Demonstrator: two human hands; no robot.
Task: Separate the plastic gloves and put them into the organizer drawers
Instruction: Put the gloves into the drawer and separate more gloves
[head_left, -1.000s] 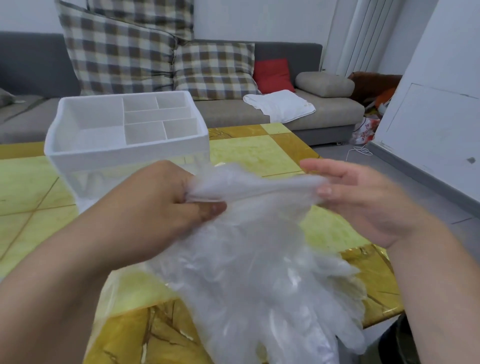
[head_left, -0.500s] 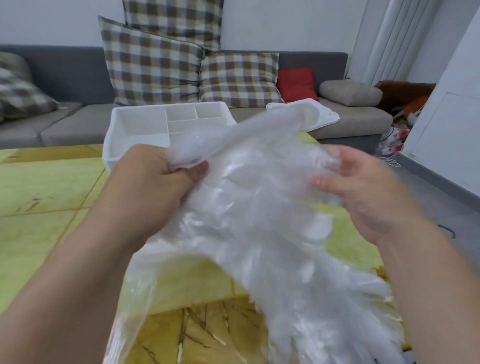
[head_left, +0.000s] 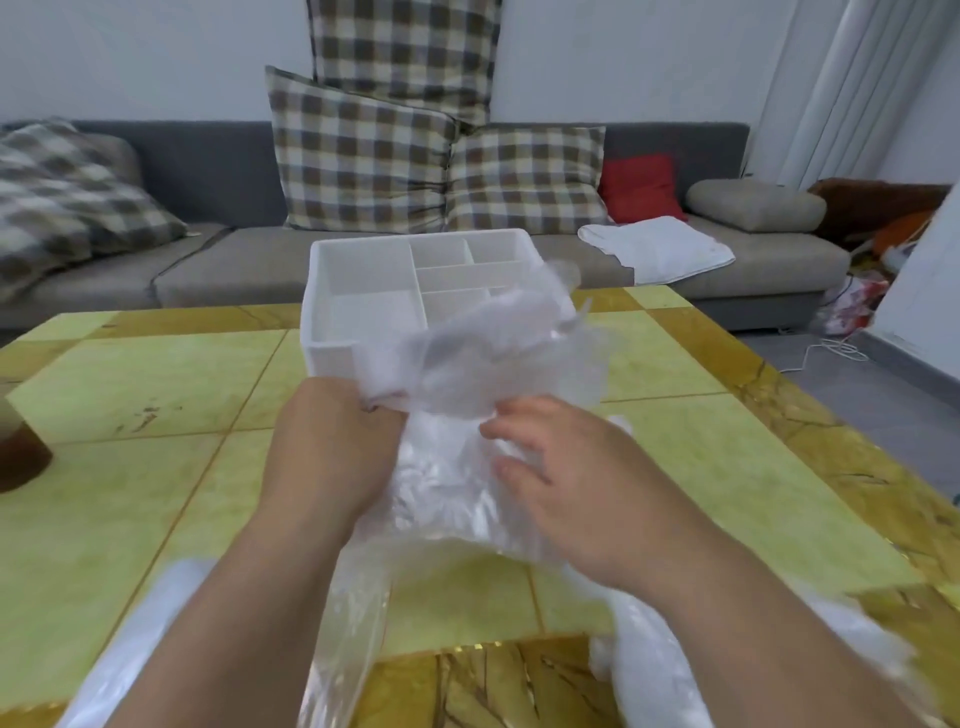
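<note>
A crumpled bundle of clear plastic gloves (head_left: 467, 415) hangs between my hands, right in front of the white organizer (head_left: 332, 332). My left hand (head_left: 332, 447) grips the bundle's upper left edge in a closed fist. My right hand (head_left: 561, 467) lies on the bundle's right side with its fingers spread and bent against the plastic. The bundle covers the organizer's front right corner and its drawer fronts. The organizer's top tray is split into several compartments with nothing in them. More clear plastic (head_left: 665, 670) lies on the table under my right forearm.
The yellow tiled table (head_left: 156, 395) carries the organizer at its far middle. A brown object (head_left: 21, 447) stands at the table's left edge. A grey sofa (head_left: 208, 270) with checked cushions and a white cloth (head_left: 660, 249) runs behind the table.
Both hands have moved down and forward with the bundle toward the organizer. The raised sheet of gloves has dropped in front of it, and the view has tilted up and pulled back.
</note>
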